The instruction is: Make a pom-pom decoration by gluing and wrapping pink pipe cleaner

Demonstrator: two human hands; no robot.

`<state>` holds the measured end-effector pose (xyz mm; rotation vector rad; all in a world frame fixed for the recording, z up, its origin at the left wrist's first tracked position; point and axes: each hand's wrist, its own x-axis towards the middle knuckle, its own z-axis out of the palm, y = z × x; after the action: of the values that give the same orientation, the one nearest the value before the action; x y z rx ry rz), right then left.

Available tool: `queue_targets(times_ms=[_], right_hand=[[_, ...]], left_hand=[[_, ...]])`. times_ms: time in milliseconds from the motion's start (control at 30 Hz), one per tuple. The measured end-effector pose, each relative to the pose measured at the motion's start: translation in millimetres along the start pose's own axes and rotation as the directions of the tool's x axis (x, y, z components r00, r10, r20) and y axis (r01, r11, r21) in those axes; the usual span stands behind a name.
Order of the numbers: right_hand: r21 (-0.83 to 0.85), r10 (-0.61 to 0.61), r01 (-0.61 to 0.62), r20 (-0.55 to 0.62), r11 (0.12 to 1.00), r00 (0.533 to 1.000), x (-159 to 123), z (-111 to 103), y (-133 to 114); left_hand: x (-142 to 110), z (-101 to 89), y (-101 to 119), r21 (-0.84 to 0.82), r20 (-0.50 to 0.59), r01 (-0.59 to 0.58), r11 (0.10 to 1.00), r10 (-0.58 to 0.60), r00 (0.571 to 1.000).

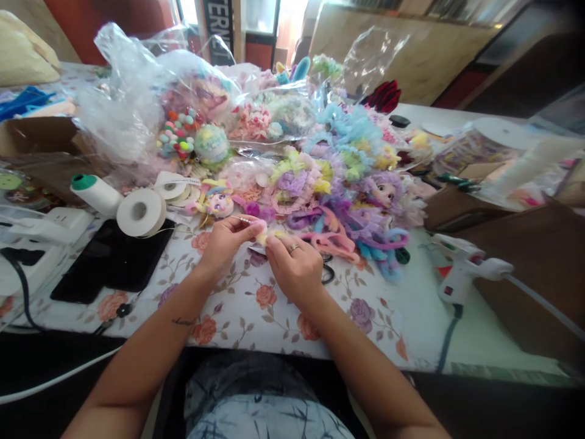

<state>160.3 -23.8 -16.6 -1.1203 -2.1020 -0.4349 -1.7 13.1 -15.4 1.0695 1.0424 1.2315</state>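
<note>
My left hand [226, 245] pinches a fuzzy pink-and-yellow chenille strip [261, 237] over the middle of the tablecloth. Thumb and fingers of my right hand [296, 263] close on the strip's other side, so the two hands almost meet. A short row of small pale beads [244, 220] shows at my left fingertips; whether it joins the strip I cannot tell. Black-handled scissors [328, 272] lie partly hidden beside my right hand. Just beyond are a small doll face [220, 204] and more fuzzy pastel strips [336, 244].
Bagged pastel trimmings [283, 116] heap across the back, with a purple-haired doll head [384, 190] at their right. On the left are a black phone [109, 262], a white ribbon roll [141, 212], a thread cone [95, 195] and a power strip [41, 244]. A corded glue gun [457, 268] stands right, by a cardboard box [534, 262].
</note>
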Motion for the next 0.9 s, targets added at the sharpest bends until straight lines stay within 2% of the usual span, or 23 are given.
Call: queue_targets(times_ms=[267,467,600,767,900], right_hand=[[0.061,0.059,-0.057,-0.046,0.997,0.997,7,-5,-1],[0.098,0.114,-0.112,-0.018,0.989,0.993,8,-5,1],[0.195,0.194,-0.197,0.034,0.961,0.980,8,-5,3],[0.307,0.296,-0.315,0.109,0.898,0.949,10,-6,6],[0.389,0.412,-0.472,0.231,0.791,0.881,14,-9,8]], left_hand=[[-4,3.4,7,0.013,0.035,0.020,1.000,-0.020,0.999],[-4,3.9,8,0.020,0.050,0.021,1.000,-0.022,0.998],[-4,3.1,7,0.018,0.061,0.035,0.999,-0.036,0.997],[-3,0.9,7,0.064,0.107,0.012,0.998,-0.019,0.994],[-2,-1.4,7,0.097,0.150,-0.008,0.995,-0.007,0.989]])
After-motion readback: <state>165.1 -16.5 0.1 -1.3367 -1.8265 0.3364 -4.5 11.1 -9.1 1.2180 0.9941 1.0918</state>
